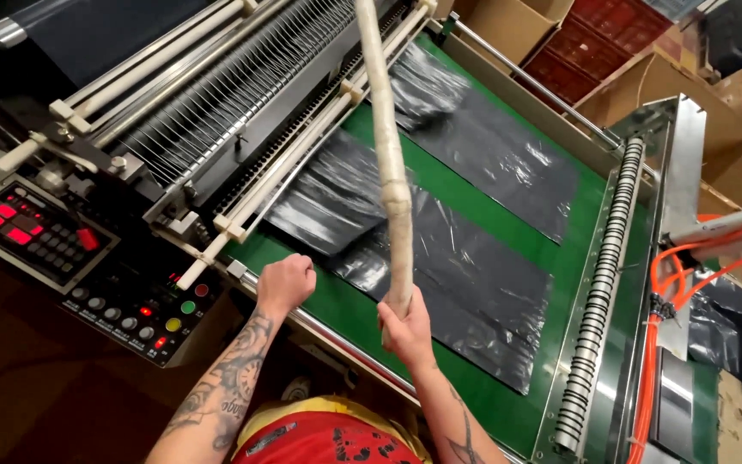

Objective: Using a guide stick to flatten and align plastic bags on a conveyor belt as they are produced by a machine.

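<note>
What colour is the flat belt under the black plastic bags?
Green. The belt shows best in the head view, bare between and around the black plastic bags.

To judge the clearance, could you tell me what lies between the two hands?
In the head view, only bare green belt shows between left fist and right hand.

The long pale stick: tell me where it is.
In the head view, the long pale stick rises from the right hand, centre frame, over the black plastic sheets on the green belt.

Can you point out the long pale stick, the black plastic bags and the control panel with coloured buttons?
Long pale stick (391, 163), head view, mid-shaft.
Black plastic bags (474, 292), head view, centre of nearest bag.
Control panel (143, 314), head view, button area.
</note>
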